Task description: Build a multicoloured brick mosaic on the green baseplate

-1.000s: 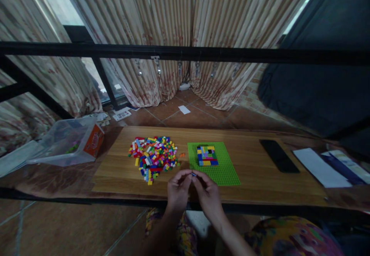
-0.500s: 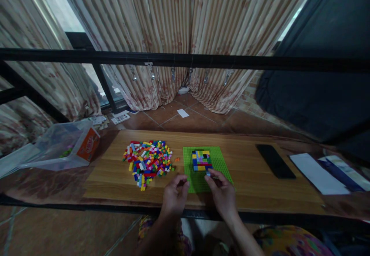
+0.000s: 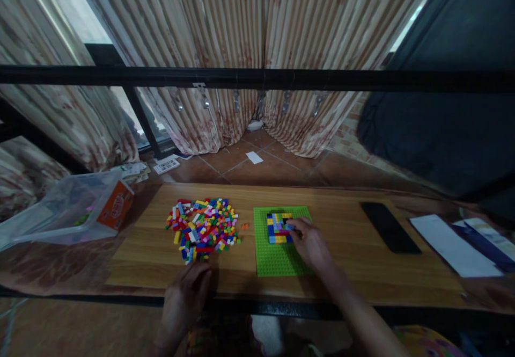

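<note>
My right hand [image 3: 311,243] reaches over the green baseplate [image 3: 276,263], thumb and fingertips pinched on a small light-blue brick [image 3: 289,227]. The brick is at the right side of a low block of multicoloured bricks [image 3: 276,229] built on the plate. My fingers cover part of that block, so I cannot tell whether the brick is pressed down. My left hand [image 3: 185,295] rests low at the near edge of the pile of loose bricks [image 3: 205,225]. Its fingers are loosely bent, thumb apart, and no brick shows between them.
A pair of orange bricks [image 3: 245,226] lies between pile and baseplate on the wooden board [image 3: 338,271]. To the right are a black phone-like slab [image 3: 390,227] and white papers [image 3: 453,244]. A clear plastic box [image 3: 86,206] stands left. A black rail [image 3: 257,78] crosses beyond.
My left hand has moved left from beside the baseplate to the pile's near edge. My right hand has gone forward onto the brick block with the light-blue brick.
</note>
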Demonstrator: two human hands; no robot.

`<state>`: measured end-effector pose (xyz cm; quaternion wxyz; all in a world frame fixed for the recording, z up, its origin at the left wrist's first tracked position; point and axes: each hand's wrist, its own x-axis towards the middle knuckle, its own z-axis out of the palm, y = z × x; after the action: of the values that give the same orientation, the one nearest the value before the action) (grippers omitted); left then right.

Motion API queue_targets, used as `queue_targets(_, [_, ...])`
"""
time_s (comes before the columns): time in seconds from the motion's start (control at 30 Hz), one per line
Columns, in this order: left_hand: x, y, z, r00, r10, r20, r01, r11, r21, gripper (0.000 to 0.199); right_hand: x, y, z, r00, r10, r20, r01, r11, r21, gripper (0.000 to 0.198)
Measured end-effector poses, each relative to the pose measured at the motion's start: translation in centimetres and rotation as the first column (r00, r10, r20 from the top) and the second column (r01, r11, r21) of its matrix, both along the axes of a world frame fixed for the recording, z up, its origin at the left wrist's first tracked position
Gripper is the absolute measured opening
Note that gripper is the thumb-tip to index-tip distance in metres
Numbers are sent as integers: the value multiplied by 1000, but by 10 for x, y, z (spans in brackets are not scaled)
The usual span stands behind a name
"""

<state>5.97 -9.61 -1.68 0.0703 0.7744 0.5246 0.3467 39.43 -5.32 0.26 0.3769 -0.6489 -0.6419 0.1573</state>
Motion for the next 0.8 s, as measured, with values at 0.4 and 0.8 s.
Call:
queue_targets(0.4, [7,13,-2,998,-26,57,23,998,53,13,-3,1,-10,970,-34,-239,44,998,37,24])
queue_targets(0.8, [8,11,-1,993,-18,117,18,1000,-6,11,0,11,-32,905,-345,-248,353,936,-17,58])
